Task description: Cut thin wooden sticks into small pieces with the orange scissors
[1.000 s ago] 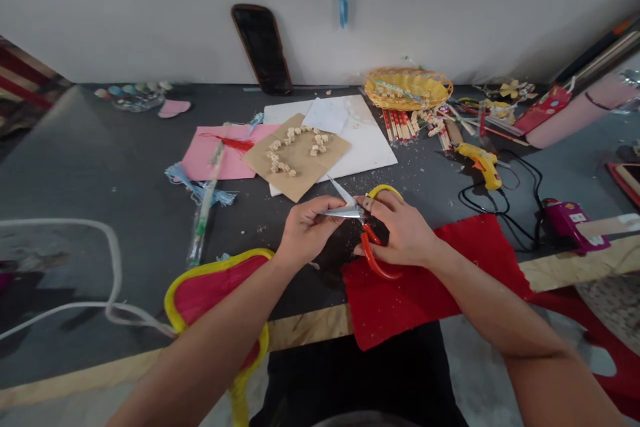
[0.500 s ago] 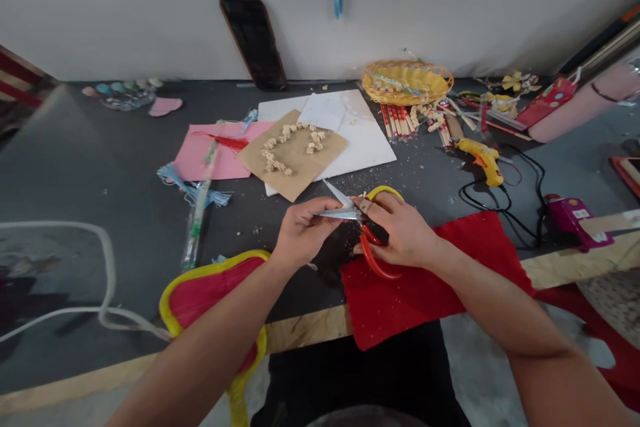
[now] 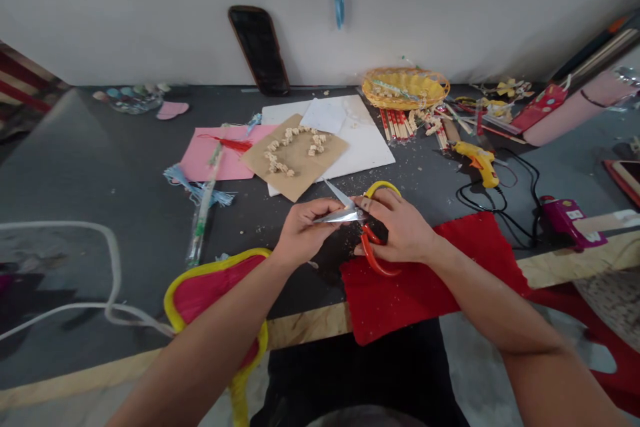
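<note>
My right hand [image 3: 400, 227] grips a pair of scissors [image 3: 345, 215] with one yellow and one red handle loop. The scissor blades are spread apart and point left. My left hand [image 3: 307, 230] is closed in a pinch right at the lower blade; whatever sits between its fingers is too small and hidden to name. Under my right wrist lies a red cloth [image 3: 425, 280] that overhangs the table's front edge. Beyond the hands, small pale clustered pieces [image 3: 280, 140] form a curve on a square of brown paper [image 3: 320, 163].
White board [image 3: 373, 140] and pink paper [image 3: 190, 153] lie around the brown paper. A yellow basket [image 3: 405, 87], wooden sticks [image 3: 395, 123] and a yellow glue gun [image 3: 479, 161] are at the right. A phone [image 3: 260, 50] leans on the wall. A yellow-edged pink fan-like piece [image 3: 215, 287] sits under my left forearm.
The view has tilted up slightly, so the background things sit a little lower. Both hands and the spread scissors hold nearly the same pose.
</note>
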Motion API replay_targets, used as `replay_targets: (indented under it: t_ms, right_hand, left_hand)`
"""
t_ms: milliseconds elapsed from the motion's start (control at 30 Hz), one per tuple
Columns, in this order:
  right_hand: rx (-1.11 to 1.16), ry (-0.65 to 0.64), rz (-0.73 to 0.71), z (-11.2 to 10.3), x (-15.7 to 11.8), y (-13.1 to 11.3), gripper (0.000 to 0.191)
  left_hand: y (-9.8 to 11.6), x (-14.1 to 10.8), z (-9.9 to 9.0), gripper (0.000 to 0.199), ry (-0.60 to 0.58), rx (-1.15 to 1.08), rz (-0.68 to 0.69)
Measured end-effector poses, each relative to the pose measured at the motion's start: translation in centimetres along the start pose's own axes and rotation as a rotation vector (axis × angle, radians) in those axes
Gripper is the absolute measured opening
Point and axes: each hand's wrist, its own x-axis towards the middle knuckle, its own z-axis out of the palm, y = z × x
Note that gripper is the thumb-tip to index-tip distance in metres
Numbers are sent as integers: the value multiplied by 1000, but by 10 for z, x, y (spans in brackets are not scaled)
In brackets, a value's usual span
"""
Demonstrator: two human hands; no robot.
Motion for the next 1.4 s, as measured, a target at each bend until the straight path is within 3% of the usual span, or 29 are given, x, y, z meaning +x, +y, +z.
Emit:
replay_targets:
  t_ms: [267, 633, 967, 1200, 1400]
  right_hand:
    - [5, -43, -12, -1, -1, 3, 74]
    - [-8, -35, 53, -3, 0, -2, 77]
    - [1, -19, -10, -14, 0, -4, 81]
    - [74, 55, 35, -11, 1, 8, 79]
    - [107, 137, 121, -13, -1, 7, 65]
  left_hand:
    - [5, 0, 3, 12, 26, 97, 8]
    - [-4, -1, 5, 18, 104, -20, -3]
    - [3, -1, 9, 19, 81, -334, -100]
    - [8, 11, -8, 23, 358, -460, -54]
    - [3, 12, -4, 27, 400, -343, -37]
